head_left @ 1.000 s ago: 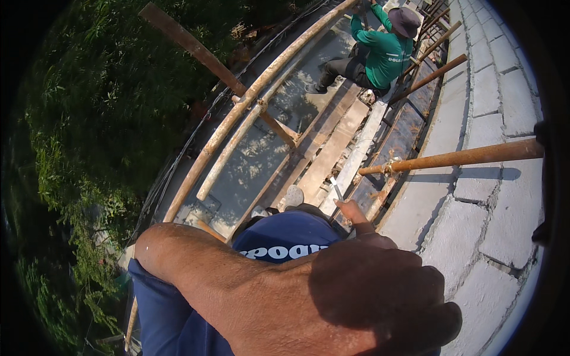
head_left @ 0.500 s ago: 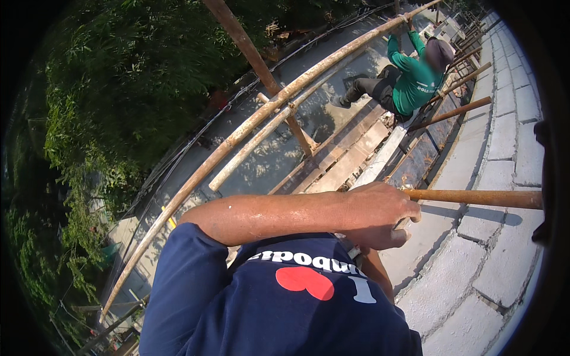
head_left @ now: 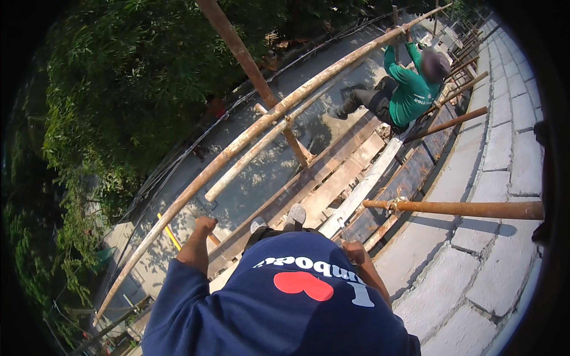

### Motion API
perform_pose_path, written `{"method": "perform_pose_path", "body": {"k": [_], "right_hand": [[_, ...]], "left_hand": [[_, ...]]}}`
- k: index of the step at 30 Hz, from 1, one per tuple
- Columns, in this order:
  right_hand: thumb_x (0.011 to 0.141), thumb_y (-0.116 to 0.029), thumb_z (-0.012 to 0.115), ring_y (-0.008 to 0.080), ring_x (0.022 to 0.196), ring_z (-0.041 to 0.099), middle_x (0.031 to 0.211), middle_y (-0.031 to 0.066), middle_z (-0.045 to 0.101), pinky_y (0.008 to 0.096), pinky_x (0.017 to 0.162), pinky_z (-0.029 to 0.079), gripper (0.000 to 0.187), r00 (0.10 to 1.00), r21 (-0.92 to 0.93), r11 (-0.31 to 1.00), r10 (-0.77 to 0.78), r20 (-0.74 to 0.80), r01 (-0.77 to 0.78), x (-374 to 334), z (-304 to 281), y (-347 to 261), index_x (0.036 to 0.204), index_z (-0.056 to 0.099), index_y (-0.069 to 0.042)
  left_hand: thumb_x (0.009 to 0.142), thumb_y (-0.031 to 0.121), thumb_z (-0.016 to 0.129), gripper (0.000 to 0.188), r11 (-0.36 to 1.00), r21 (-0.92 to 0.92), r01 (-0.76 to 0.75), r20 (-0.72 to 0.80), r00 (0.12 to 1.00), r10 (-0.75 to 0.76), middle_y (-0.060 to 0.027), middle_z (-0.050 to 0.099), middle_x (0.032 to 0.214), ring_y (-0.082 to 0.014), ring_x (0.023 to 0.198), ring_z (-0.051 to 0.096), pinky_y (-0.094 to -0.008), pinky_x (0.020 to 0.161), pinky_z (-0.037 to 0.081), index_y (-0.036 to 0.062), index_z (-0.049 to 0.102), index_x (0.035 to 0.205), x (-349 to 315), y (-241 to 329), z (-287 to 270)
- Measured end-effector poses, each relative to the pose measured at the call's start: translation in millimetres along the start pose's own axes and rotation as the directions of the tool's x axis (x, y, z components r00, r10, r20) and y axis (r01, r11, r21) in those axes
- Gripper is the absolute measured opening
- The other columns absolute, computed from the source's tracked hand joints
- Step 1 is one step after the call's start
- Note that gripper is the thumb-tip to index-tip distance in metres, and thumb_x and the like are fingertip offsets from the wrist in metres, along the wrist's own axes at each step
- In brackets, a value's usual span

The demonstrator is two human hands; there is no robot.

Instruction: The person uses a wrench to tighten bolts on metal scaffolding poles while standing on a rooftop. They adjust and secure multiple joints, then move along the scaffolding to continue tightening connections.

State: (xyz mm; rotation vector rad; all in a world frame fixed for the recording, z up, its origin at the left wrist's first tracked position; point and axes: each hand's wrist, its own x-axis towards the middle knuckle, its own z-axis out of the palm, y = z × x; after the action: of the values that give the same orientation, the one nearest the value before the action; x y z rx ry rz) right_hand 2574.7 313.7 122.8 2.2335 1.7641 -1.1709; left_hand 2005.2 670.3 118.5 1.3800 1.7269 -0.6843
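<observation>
My left hand is out to the left at the end of a bent arm, fingers curled in; whatever it holds, if anything, is hidden. Beside it runs the long rusty scaffold pole, apart from the hand. Close to my right side, my right hand is closed, partly hidden by my body. A thin grey piece shows just beyond its fingers, too small to name. To the right of that hand lies the block wall. My shoes rest on the scaffold planks.
A rusty pipe juts from over the wall, tied at its end. Farther along, a co-worker in a green shirt sits on the scaffold, hands up at the long pole. An upright pole crosses it. The ground lies far below; trees stand left.
My left arm has swung from across my chest, near the wall-side pipe, out to the left. My shoes, the planks and my right hand have come into sight.
</observation>
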Motion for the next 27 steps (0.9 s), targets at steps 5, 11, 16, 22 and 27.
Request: {"method": "perform_pose_path", "body": {"k": [5, 11, 16, 22, 27], "right_hand": [[0.094, -0.041, 0.061, 0.0459, 0.095, 0.068, 0.095, 0.0325, 0.068, 0.0483, 0.080, 0.054, 0.045, 0.927, 0.104, 0.930, 0.330, 0.181, -0.351, 29.1, -51.3, -19.8, 0.116, 0.070, -0.002], [0.084, -0.055, 0.069, 0.0457, 0.111, 0.064, 0.108, 0.0391, 0.065, 0.0452, 0.091, 0.051, 0.077, 0.833, 0.432, 0.734, 0.548, 0.080, -0.524, 49.9, -109.5, -56.6, 0.108, 0.064, 0.018], [0.085, -0.055, 0.069, 0.0449, 0.109, 0.065, 0.110, 0.0371, 0.065, 0.0466, 0.089, 0.052, 0.077, 0.830, 0.466, 0.706, 0.542, 0.129, -0.533, 55.7, -133.4, -63.5, 0.113, 0.062, 0.016], [0.084, -0.058, 0.069, 0.0434, 0.096, 0.070, 0.103, 0.0388, 0.066, 0.0457, 0.085, 0.054, 0.079, 0.820, 0.474, 0.712, 0.571, 0.038, -0.518, 32.5, -104.8, -46.9, 0.109, 0.064, 0.017], [0.084, -0.057, 0.071, 0.0375, 0.074, 0.070, 0.085, 0.0274, 0.068, 0.0456, 0.063, 0.053, 0.070, 0.805, 0.488, 0.649, 0.540, 0.245, -0.583, 5.2, -51.4, -5.2, 0.095, 0.068, 0.012]], "left_hand": [[0.087, 0.033, 0.064, 0.041, 0.982, -0.152, -0.115, -0.173, 0.981, 0.088, -0.0202, 0.072, 0.088, -0.0288, 0.077, 0.073, -0.0402, 0.068, 0.058, -0.0068, 0.070, 0.098, 18.3, 33.6, -0.7], [0.084, 0.037, 0.065, 0.048, 0.894, -0.175, -0.413, -0.119, 0.910, 0.397, -0.0228, 0.071, 0.109, -0.0365, 0.098, 0.071, -0.0408, 0.090, 0.055, -0.0003, 0.070, 0.114, -18.8, 188.7, 24.1], [0.082, 0.043, 0.065, 0.057, 0.765, 0.029, -0.643, 0.006, 0.765, 0.643, -0.0231, 0.069, 0.118, -0.0390, 0.113, 0.065, -0.0424, 0.099, 0.050, 0.0010, 0.067, 0.120, -72.2, 278.7, 22.3], [0.081, 0.041, 0.066, 0.056, 0.839, 0.086, -0.537, 0.014, 0.843, 0.538, -0.0232, 0.069, 0.119, -0.0385, 0.113, 0.065, -0.0425, 0.099, 0.049, 0.0035, 0.069, 0.122, -54.3, 270.3, 11.7], [0.082, 0.040, 0.065, 0.050, 0.904, 0.087, -0.418, -0.075, 0.902, 0.425, -0.0237, 0.069, 0.117, -0.0383, 0.112, 0.065, -0.0432, 0.098, 0.050, 0.0033, 0.073, 0.114, -21.5, 212.9, -6.9]]}}
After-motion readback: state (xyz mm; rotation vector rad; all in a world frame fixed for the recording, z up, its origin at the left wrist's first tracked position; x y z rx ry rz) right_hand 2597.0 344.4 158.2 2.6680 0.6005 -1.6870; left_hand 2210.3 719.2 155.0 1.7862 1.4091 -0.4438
